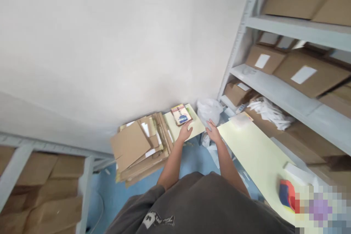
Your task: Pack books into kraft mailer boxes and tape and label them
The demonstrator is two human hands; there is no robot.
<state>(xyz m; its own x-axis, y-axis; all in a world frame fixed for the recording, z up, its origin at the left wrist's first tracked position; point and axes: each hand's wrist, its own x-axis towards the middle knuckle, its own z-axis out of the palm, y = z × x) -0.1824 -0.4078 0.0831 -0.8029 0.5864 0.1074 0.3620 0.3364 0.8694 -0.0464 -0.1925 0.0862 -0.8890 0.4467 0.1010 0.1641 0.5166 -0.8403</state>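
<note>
My left hand (pixel 185 130) reaches forward with its fingers spread, just below a small stack of books (pixel 181 114) lying on a pale yellow-green board (pixel 193 128). It holds nothing. My right hand (pixel 212 130) is stretched out beside it, fingers apart and empty, near the board's right edge and below a white plastic bag (pixel 208 110).
A pile of flattened cardboard (pixel 139 148) lies left of the board on the blue floor. A long pale tabletop (pixel 255 150) runs to the right with a red and blue object (pixel 286 193) on it. Grey metal shelves (pixel 287 95) hold cardboard boxes at the right and lower left.
</note>
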